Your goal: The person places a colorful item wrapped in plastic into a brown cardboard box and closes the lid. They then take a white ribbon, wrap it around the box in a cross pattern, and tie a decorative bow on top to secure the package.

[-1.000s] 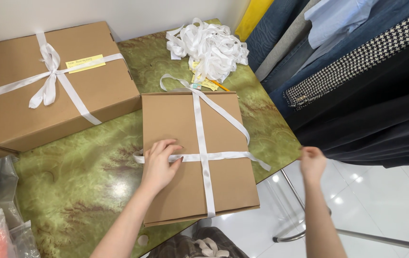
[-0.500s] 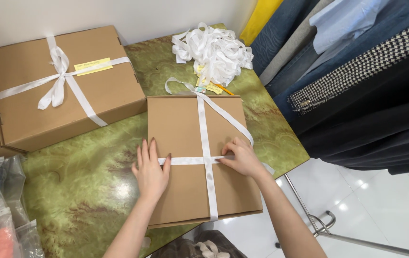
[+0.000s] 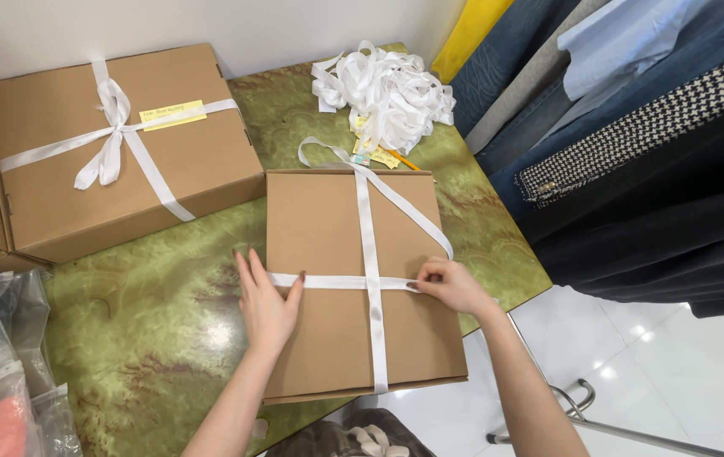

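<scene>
White satin ribbon (image 3: 369, 254) is pinched by the right hand (image 3: 451, 286); the left hand (image 3: 267, 303), fingers spread, is pressed flat on it.

The flat brown cardboard box (image 3: 328, 338) is set on the green marbled table (image 3: 150, 338); a loose ribbon heap (image 3: 383, 89) is seen at twelve o'clock.

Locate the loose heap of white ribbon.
The loose heap of white ribbon lies at the far edge of the green marbled table, just beyond the ribbon-crossed brown cardboard box.
</scene>
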